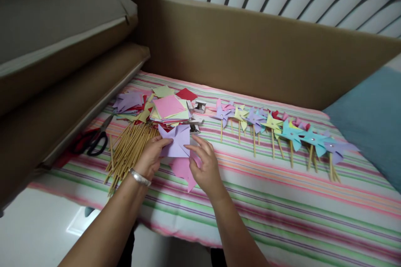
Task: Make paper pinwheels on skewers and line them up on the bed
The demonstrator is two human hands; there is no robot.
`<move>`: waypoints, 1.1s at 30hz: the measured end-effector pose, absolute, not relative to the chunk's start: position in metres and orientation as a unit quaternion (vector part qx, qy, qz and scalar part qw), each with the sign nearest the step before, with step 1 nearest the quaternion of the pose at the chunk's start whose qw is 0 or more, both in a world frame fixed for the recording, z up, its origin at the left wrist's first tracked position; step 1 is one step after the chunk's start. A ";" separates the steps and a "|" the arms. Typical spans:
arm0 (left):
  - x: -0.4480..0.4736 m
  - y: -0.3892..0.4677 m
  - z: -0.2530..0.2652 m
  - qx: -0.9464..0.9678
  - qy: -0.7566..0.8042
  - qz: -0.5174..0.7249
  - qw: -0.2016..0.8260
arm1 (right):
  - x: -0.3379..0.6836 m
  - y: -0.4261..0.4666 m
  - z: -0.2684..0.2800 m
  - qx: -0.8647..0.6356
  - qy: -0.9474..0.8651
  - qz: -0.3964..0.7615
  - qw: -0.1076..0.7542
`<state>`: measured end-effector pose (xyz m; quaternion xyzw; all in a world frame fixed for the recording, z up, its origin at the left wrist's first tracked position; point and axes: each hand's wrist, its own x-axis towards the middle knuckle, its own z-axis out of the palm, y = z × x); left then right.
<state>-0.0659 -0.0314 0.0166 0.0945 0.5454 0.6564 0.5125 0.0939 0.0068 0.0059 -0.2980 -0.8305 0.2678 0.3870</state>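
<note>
A lilac paper square (177,144) with cuts running in from its corners is held up in front of me. My left hand (153,150), with a silver bracelet at the wrist, pinches its left edge between thumb and fingers. At the paper's right edge is my right hand (203,162), its fingers apart and a fingertip touching or very near the edge. Below lies a pink cut paper piece (183,169), partly covered by the lilac one. A bundle of thin wooden sticks (130,150) lies beside my left hand.
Stacked coloured paper squares (169,106) and cut lilac papers (128,102) lie behind my hands, near small open boxes (199,107). Black-handled scissors (97,137) rest at left. Several finished pinwheels (272,125) line the right of the striped cloth (266,212). A brown panel (234,54) stands behind.
</note>
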 end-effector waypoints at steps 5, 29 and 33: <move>-0.065 -0.032 0.018 0.106 0.560 0.636 0.520 | 0.092 0.007 0.002 -0.287 -0.844 0.249 0.378; -0.036 -0.028 0.002 0.196 0.543 0.613 0.539 | 0.092 0.014 -0.001 -0.435 -0.766 0.303 0.365; -0.035 -0.028 0.001 0.199 0.534 0.613 0.548 | 0.091 0.014 -0.001 -0.442 -0.766 0.290 0.365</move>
